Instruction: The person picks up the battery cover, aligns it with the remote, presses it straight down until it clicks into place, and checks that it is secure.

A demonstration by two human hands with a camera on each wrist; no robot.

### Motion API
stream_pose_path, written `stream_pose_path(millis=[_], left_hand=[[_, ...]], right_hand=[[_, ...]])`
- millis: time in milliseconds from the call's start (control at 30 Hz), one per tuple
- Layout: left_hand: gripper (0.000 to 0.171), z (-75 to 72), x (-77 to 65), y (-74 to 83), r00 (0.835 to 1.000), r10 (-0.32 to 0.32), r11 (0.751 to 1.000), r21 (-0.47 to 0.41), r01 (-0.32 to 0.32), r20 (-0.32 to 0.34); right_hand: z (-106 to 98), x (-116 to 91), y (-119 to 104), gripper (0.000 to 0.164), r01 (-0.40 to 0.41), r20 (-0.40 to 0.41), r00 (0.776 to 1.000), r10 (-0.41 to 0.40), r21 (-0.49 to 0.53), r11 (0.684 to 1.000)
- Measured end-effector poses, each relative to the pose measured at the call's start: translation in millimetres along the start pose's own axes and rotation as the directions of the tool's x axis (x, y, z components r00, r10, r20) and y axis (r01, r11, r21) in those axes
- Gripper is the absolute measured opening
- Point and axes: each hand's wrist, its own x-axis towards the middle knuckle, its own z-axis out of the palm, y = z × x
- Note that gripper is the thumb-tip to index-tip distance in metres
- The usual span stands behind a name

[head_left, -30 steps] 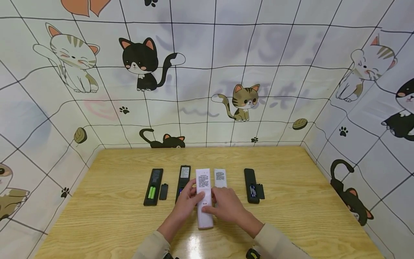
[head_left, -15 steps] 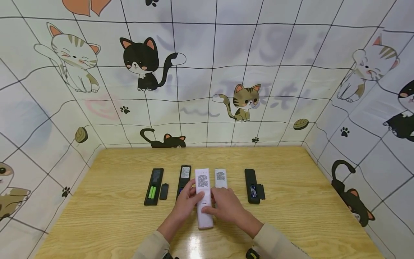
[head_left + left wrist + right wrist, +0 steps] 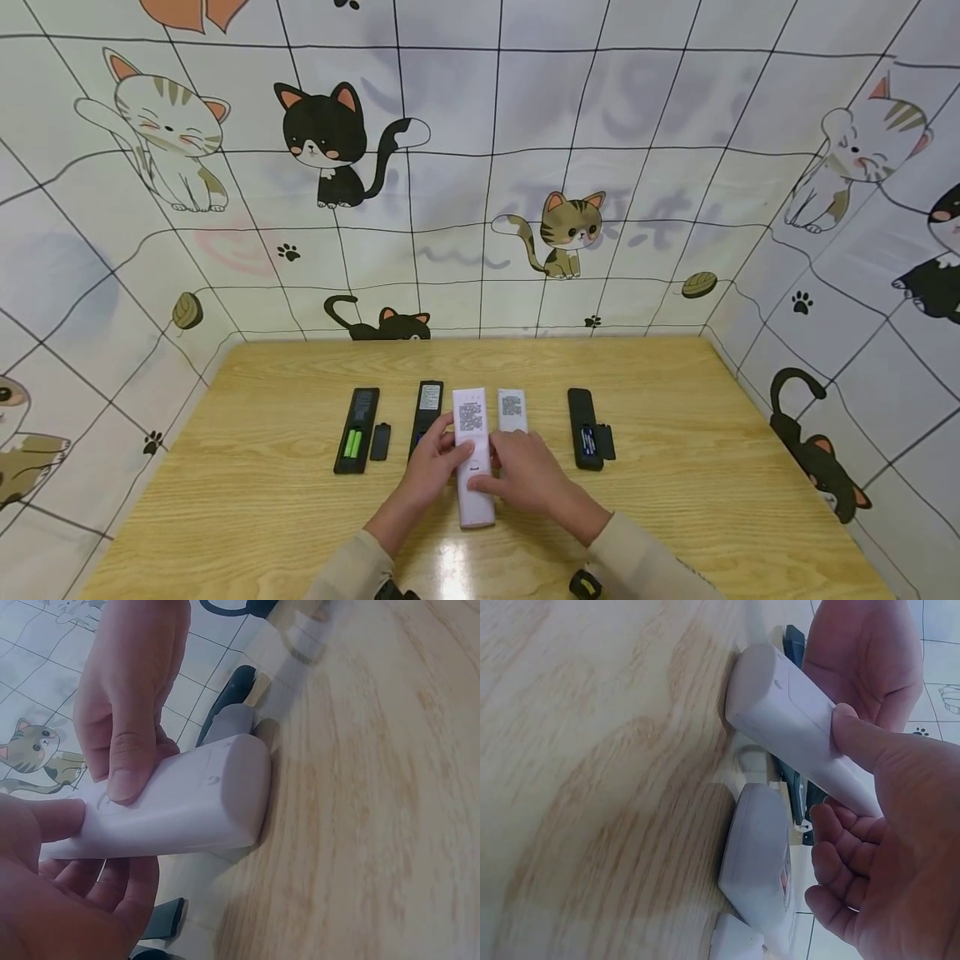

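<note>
Both hands hold a white remote control [image 3: 474, 504], its labelled back facing up, over the middle of the wooden table. The left hand [image 3: 429, 467] grips its left side, thumb on the back and fingers along the edge and underneath. From the right, the right hand [image 3: 528, 473] lays its thumb on the remote's lower back, near the battery cover; its other fingers curl by the edge. In the right wrist view the cover [image 3: 806, 694] sits in place. A second white remote [image 3: 512, 408] lies just behind the right hand, partly hidden by it.
At left lies a black remote [image 3: 363, 408] with green batteries showing, its cover [image 3: 380, 442] beside it. Another black remote [image 3: 430, 398] is partly behind the left hand. Farther right is a black remote [image 3: 579, 408] with blue batteries, its cover [image 3: 604, 442] against it. Printed cloth walls [image 3: 450, 192] enclose the table.
The hands and the white remote keep almost the same pose. Only a slight shift of the head view shows.
</note>
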Motion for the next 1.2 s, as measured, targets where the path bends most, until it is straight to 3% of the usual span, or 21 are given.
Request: stream_pose_path(millis=[267, 500, 700, 1033, 1200], left_hand=[[0.051, 1.1, 2.6, 1.7, 1.000, -0.008, 1.000, 0.009, 0.008, 0.004], [0.052, 5.1, 4.0, 7.0, 1.000, 0.006, 1.000, 0.001, -0.006, 0.007], [0.054, 7.2, 10.4, 12.0, 0.999, -0.010, 1.000, -0.002, 0.010, -0.043], [0.056, 6.4, 22.7, 20.8, 0.994, -0.061, 0.998, -0.032, 0.059, -0.086], [0.054, 10.6, 28.3, 23.7, 0.992, -0.076, 0.997, -0.041, 0.072, -0.100]], right_hand=[[-5, 2, 4, 0.043, 0.000, 0.023, 1.000, -0.001, 0.035, 0.999], [-11, 1, 12, 0.040, 0.013, -0.004, 1.000, -0.013, 0.062, 0.998], [-25, -3, 21, 0.041, 0.009, 0.007, 1.000, -0.009, 0.089, 0.996], [-50, -10, 51, 0.036, -0.047, -0.043, 0.998, 0.048, 0.037, 0.998], [-61, -13, 68, 0.034, -0.030, -0.062, 0.998, 0.032, 0.031, 0.999]])
